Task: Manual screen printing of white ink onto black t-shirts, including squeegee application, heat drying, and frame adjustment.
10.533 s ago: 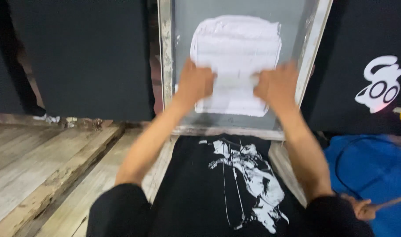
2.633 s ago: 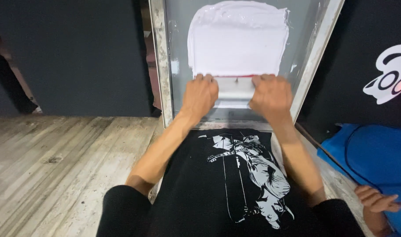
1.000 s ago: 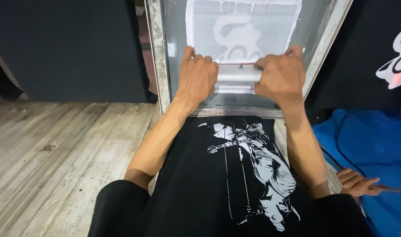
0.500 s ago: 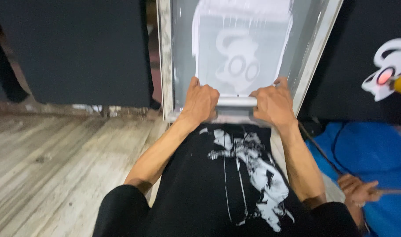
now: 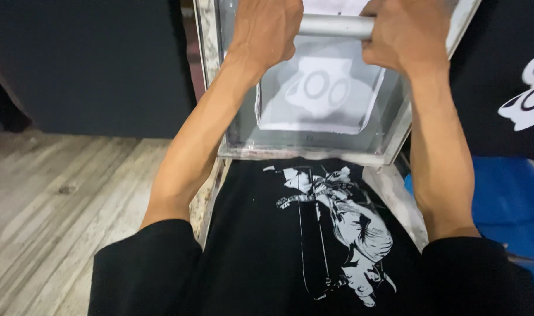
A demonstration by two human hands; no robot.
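Spanning both fists, squeegee handle (image 5: 336, 26) sits between left hand (image 5: 266, 28) and right hand (image 5: 402, 32), blade apparently hidden.

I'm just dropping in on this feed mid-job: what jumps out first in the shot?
Both hands grip a grey metal bar at the top of the view, the left hand and right hand side by side over a framed printing screen. A pale cartoon design shows in the screen's mesh below the bar. Nearer the camera is the person's own black shirt with a white print, and a weathered wooden floor lies on the left.
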